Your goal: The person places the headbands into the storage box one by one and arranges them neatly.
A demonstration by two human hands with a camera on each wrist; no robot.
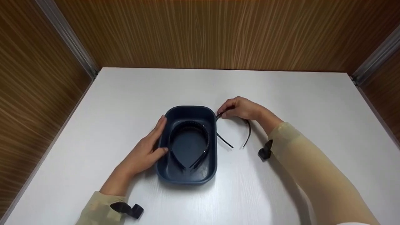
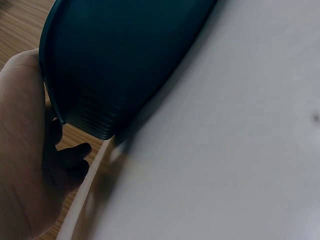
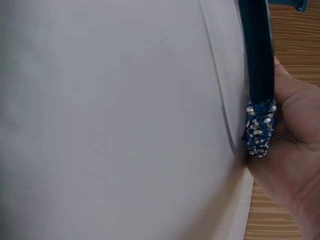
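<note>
Two black headbands are in this scene. One headband point(image 1: 189, 142) already lies inside the dark blue tub point(image 1: 212, 156), which sits in the middle of the white surface point(image 1: 297, 93). The other headband point(image 1: 232, 137) is still outside, on the surface just to the right of the tub.

The right hand point(image 1: 240, 107) has its grip closed on the top of that second headband. The fingers pinch it close to the tub's far right corner, and the two thin ends point back toward the person. From the right wrist view you can see a sparkly blue and white bit point(image 3: 259, 129) on the band, right by the palm.

The left hand point(image 1: 150, 148) rests on the left side of the tub. Its fingers lie flat along the wall and the thumb hooks over the rim, so its grip is loose and open, just steadying the tub.

So it looks about half done: one band is in, and one is held beside the tub and not yet inside.
</note>
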